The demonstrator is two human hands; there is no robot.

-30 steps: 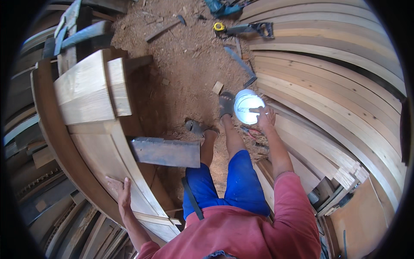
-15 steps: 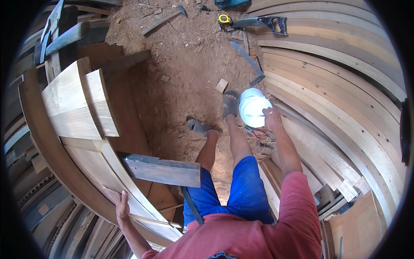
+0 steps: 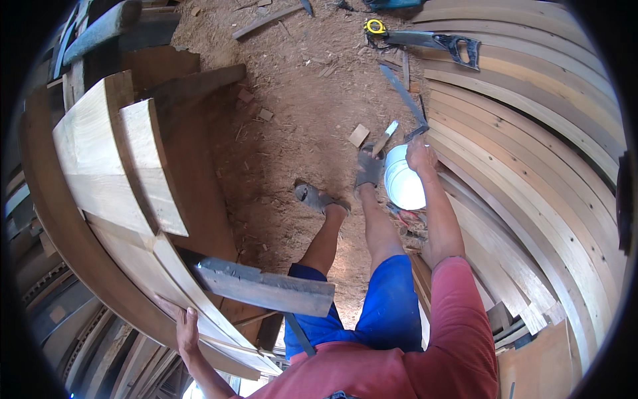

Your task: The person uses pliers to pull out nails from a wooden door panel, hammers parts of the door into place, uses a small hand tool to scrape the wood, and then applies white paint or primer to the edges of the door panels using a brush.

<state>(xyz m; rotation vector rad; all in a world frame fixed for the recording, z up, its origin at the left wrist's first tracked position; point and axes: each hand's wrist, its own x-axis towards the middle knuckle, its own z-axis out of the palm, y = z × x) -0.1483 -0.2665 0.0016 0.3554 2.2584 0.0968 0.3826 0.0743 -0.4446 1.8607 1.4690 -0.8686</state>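
Observation:
My left hand [image 3: 187,332] rests on a pale wooden panel [image 3: 126,239] at my left, its fingers laid flat and its thumb raised. At my right, my right hand [image 3: 422,156] is closed at the rim of a white bucket [image 3: 405,186]; its fingertips are partly hidden. Just left of the bucket, over my foot, shows a flat tan stick [image 3: 384,138] with a white tip. It looks apart from my hand. A dark-handled metal square [image 3: 405,93] stretches away beyond the bucket.
A worn grey plank [image 3: 266,286] juts from the panel across my lap. Long boards [image 3: 525,153] lie stacked along the right. A handsaw [image 3: 458,50], a yellow tape measure [image 3: 375,27], a small wood block [image 3: 359,135] and red-handled pliers [image 3: 405,215] are on the ground.
My right hand has shifted forward along the bucket's rim. The white-tipped stick has come into sight beside the bucket. The whole view has shifted slightly; my left hand stays on the panel.

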